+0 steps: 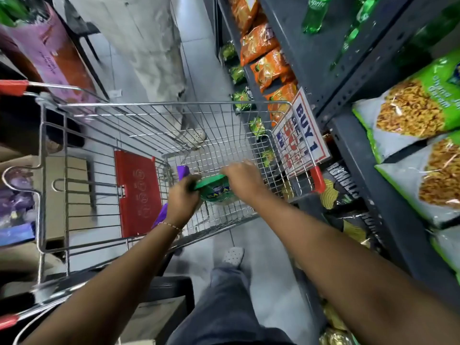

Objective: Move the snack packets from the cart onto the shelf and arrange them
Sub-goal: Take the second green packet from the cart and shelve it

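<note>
Green snack packet (216,192) gripped by my left hand (183,199) and right hand (242,179) inside cart (174,120) | pickup step | next: lift clear, right of cart to shelf (368,155).

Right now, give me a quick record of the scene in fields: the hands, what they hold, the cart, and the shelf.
left hand: inside the cart, gripping the green packet's left edge
right hand: inside the cart, on the green packet's top right
green packet: held between both hands, low in the basket
purple packet: partly hidden behind the left hand
cart: wire basket, otherwise nearly bare
shelf: dark metal, to the right of the cart
shelf stock: large green-and-white snack bags, orange packets farther along
sign: reads BUY 1, at the shelf edge
</note>
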{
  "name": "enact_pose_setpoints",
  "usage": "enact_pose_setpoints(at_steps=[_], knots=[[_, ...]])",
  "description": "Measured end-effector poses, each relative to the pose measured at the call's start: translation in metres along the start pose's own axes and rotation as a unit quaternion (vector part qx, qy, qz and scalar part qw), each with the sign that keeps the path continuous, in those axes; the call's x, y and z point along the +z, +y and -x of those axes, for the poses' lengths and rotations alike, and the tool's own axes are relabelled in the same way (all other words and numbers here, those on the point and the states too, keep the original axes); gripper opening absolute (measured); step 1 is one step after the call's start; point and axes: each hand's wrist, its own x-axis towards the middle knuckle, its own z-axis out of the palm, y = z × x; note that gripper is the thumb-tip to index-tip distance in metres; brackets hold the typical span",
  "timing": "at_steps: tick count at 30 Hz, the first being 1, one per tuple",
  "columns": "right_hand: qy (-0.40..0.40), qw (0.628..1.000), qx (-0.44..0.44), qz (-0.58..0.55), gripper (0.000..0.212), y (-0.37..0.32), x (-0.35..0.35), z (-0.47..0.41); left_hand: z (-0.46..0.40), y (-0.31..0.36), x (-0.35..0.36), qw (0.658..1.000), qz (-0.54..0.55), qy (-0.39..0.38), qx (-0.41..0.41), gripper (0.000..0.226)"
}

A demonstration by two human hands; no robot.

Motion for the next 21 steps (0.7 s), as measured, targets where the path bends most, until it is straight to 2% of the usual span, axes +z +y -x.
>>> enact_pose_setpoints(at_steps=[2, 5, 8, 10, 13, 16, 17, 18, 20, 21], knots=[[0.059, 0.997, 0.006, -0.043, 0.022, -0.005, -0.019, 0.009, 0.006, 0.007, -0.012, 0.984, 0.168, 0.050, -0.034, 0.058], [0.072, 0.997, 0.017, -0.036, 0.029, -0.011, -0.067, 0.030, 0.013, 0.027, -0.025, 0.949, 0.313, 0.024, -0.019, 0.079], [0.109, 0.993, 0.012, -0.044, 0.034, -0.016, -0.121, 0.059, 0.022, 0.057, -0.036, 0.960, 0.263, -0.084, 0.055, 0.072], [0.153, 0.986, 0.010, -0.062, 0.037, -0.021, -0.160, 0.081, 0.027, 0.075, -0.042, 0.965, 0.212, -0.119, 0.102, 0.073], [0.274, 0.955, -0.004, -0.115, 0.039, -0.028, -0.227, 0.125, 0.039, 0.122, -0.058, 0.955, 0.219, -0.102, 0.173, 0.076], [0.432, 0.888, -0.052, -0.146, 0.028, -0.030, -0.291, 0.175, 0.060, 0.186, -0.083, 0.937, 0.244, -0.085, 0.234, 0.073], [0.477, 0.862, -0.054, -0.164, 0.034, -0.030, -0.309, 0.197, 0.072, 0.209, -0.091, 0.928, 0.254, -0.084, 0.261, 0.068], [0.510, 0.838, -0.047, -0.187, 0.054, -0.030, -0.324, 0.223, 0.087, 0.234, -0.100, 0.914, 0.268, -0.082, 0.292, 0.061], [0.511, 0.807, -0.034, -0.295, 0.095, -0.027, -0.338, 0.267, 0.111, 0.277, -0.117, 0.891, 0.291, -0.084, 0.338, 0.054], [0.496, 0.798, -0.027, -0.340, 0.106, -0.022, -0.339, 0.291, 0.124, 0.297, -0.123, 0.876, 0.308, -0.090, 0.361, 0.054]])
